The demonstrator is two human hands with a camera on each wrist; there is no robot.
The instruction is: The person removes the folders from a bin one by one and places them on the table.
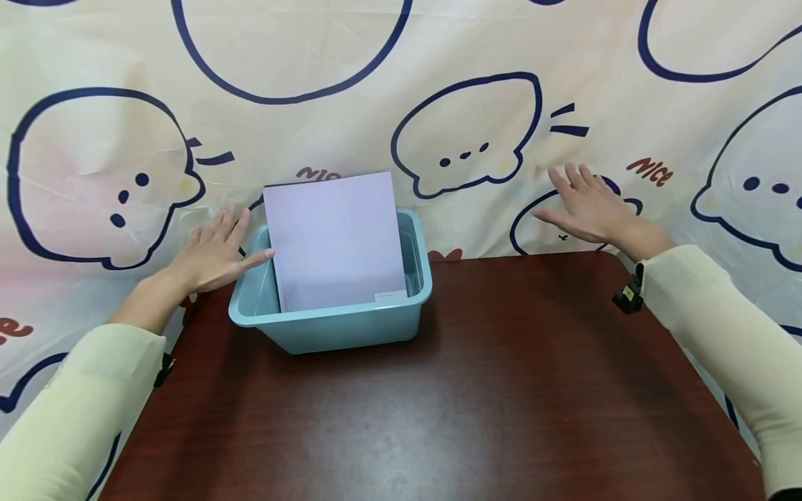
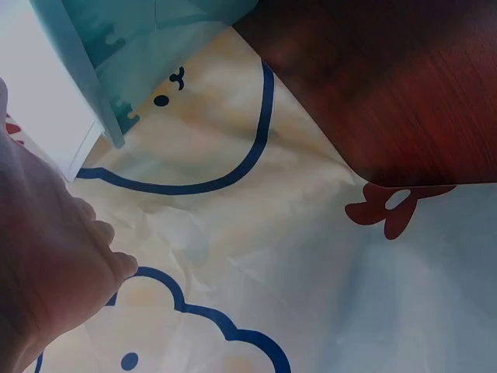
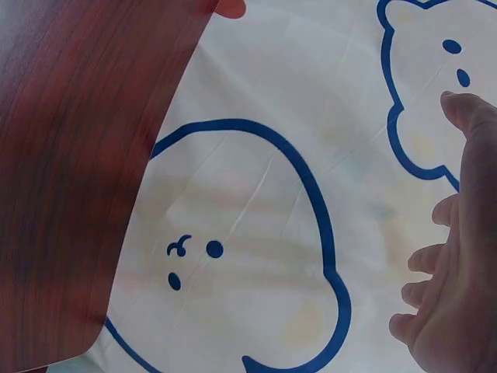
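A light blue plastic bin (image 1: pixel 351 330) stands on the dark wooden table. Leaning upright in it is a flat, pale lavender rectangular thing (image 1: pixel 335 240), like a notebook or folder, with a small whitish label at its lower right corner. My left hand (image 1: pixel 213 254) is beside the bin's left side, fingers spread. Its thumb tip overlaps the bin's edge in the head view; whether it touches cannot be told. Over the far right corner of the table my right hand (image 1: pixel 589 205) is raised with spread fingers, holding nothing.
The brown table (image 1: pixel 476 403) has its back edge close behind the bin. A cream cloth (image 1: pixel 470 42) printed with navy cartoon outlines hangs behind and around the table. A black wrist camera (image 1: pixel 628 296) sits at the right cuff.
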